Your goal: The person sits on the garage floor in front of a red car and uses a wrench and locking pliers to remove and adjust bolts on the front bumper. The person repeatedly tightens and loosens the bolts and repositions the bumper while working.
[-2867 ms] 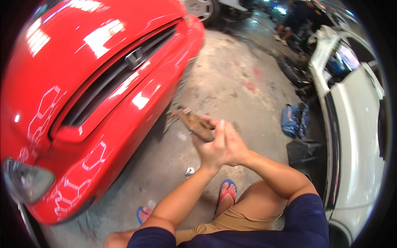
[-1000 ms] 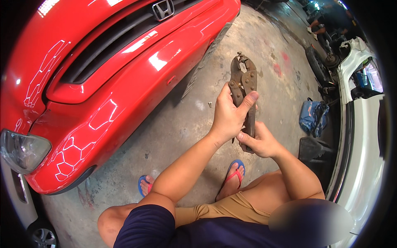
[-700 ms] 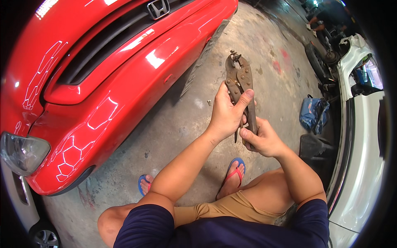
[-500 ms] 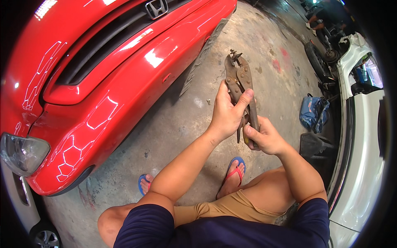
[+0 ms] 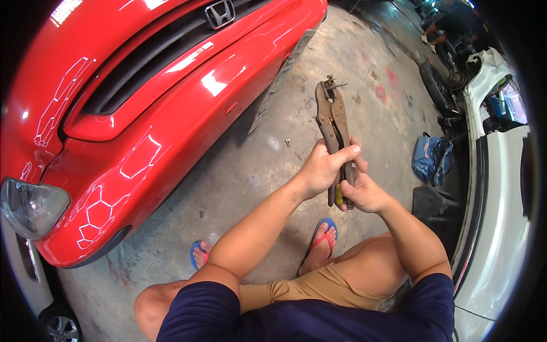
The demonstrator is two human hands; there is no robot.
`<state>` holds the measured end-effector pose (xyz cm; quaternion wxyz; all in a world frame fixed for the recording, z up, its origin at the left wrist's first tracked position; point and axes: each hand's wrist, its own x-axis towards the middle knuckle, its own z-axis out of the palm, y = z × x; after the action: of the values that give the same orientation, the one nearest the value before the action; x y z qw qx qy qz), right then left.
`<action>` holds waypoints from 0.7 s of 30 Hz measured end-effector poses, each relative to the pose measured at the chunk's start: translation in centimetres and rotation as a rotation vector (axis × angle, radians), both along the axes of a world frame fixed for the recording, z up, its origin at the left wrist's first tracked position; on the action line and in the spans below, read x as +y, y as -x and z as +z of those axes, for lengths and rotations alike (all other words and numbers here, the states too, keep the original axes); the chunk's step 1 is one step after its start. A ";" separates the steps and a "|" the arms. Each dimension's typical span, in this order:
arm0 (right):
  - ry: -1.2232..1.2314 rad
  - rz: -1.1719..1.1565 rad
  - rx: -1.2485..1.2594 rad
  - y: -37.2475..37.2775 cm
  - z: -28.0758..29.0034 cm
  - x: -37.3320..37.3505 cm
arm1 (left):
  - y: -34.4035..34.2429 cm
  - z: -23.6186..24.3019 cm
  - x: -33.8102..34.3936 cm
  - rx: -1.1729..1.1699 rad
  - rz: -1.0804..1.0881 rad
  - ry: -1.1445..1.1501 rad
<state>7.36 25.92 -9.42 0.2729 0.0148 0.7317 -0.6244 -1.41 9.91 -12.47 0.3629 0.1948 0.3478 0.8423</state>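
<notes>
With floor open to the right of the red car's [image 5: 188, 134] edge, left hand [image 5: 323, 170] and right hand [image 5: 364, 194] grip pliers [image 5: 325, 117], the left farther down them than before.

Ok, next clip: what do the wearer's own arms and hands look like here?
The left sleeve and right sleeve are short, dark navy and plain where they show. Below them both arms are bare. The left hand and right hand are ungloved, with no watch, bracelet or ring visible, though some fingers are partly hidden.
</notes>
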 end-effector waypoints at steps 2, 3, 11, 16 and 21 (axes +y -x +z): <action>-0.149 0.097 0.043 0.2 -0.5 0.4 | -0.2 0.0 -0.3 -0.008 0.076 0.137; -0.228 0.192 0.085 0.9 -0.6 1.1 | 0.5 -1.2 0.1 0.047 0.117 0.218; -1.007 0.718 -0.354 -0.3 -16.3 -1.9 | 4.2 -5.5 -5.2 0.526 0.423 0.839; -0.929 -0.093 -0.262 -3.4 -28.0 -9.5 | 4.0 -4.9 -5.9 0.633 0.486 0.889; -0.910 -0.344 -0.243 -6.1 -29.6 -14.5 | 3.0 -5.1 -7.8 0.646 0.454 0.923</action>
<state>13.46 11.46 -39.04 0.2149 0.3254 0.8798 -0.2719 -4.42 2.15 -17.54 0.0972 0.1837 0.8026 0.5591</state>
